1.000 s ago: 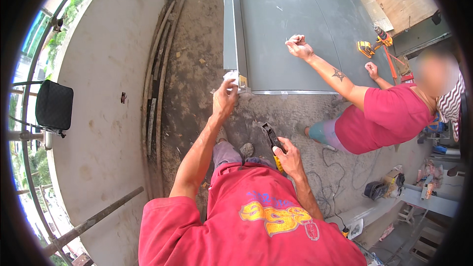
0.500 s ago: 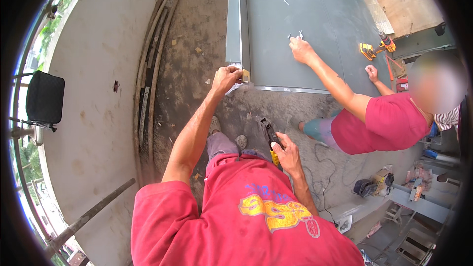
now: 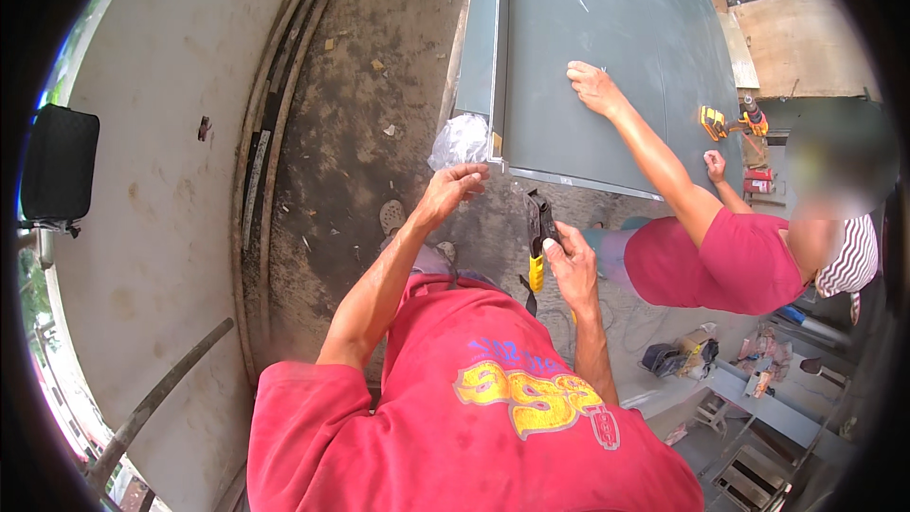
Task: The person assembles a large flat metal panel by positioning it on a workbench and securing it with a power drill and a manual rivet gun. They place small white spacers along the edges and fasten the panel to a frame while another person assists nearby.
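Observation:
My left hand (image 3: 457, 192) is closed, fingertips together, just below the near corner of a large grey panel (image 3: 597, 28). Whatever it may hold is too small to make out. A crumpled clear plastic bag (image 3: 462, 139) hangs or rests at that corner, right above the fingers. In front of my body, my right hand (image 3: 572, 265) grips a hand tool (image 3: 541, 232) with a black head and a yellow handle, its head pointing up toward the panel. A narrow grey strip-like side piece (image 3: 479, 47) runs along the panel's left edge.
A co-worker in a red shirt (image 3: 701, 256) leans over the panel from the right, one hand (image 3: 592, 87) on its surface. A yellow-black drill (image 3: 754, 118) lies at the far right edge. Long poles (image 3: 275, 123) line the pale wall (image 3: 152, 133) on the left.
My left hand has come down off the panel corner, uncovering the plastic bag. My right hand has risen slightly with the tool. The view has shifted, and the co-worker's hand remains over the panel.

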Available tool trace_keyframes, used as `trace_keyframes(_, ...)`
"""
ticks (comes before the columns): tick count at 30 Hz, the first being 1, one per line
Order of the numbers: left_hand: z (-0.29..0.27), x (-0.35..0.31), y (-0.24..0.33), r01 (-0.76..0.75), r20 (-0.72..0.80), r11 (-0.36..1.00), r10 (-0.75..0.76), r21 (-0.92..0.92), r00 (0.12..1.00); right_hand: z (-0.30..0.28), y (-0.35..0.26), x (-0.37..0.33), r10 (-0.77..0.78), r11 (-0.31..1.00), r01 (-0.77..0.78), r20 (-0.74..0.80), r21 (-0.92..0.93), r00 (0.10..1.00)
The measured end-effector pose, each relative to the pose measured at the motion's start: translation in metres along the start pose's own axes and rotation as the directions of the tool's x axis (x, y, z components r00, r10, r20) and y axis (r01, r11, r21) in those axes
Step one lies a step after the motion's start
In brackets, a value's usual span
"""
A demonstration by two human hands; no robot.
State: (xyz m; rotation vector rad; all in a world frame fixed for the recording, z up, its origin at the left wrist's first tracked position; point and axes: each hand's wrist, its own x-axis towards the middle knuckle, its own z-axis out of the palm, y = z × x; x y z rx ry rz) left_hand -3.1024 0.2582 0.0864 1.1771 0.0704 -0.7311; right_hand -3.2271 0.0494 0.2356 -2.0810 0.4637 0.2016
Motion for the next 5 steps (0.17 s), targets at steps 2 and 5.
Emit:
trace_keyframes(2,-0.002,-0.004,-0.001,0.026,-0.006,0.999,-0.026,-0.020,1.000,0.000,-0.007,0.011,0.047,0.996,-0.049,-0.030,-0.081,0.998)
trace_keyframes(5,-0.008,-0.007,0.001,0.070,0.037,0.996,-0.072,0.055,0.997,-0.004,-0.015,0.024,0.072,0.997,-0.072,-0.002,-0.008,0.997)
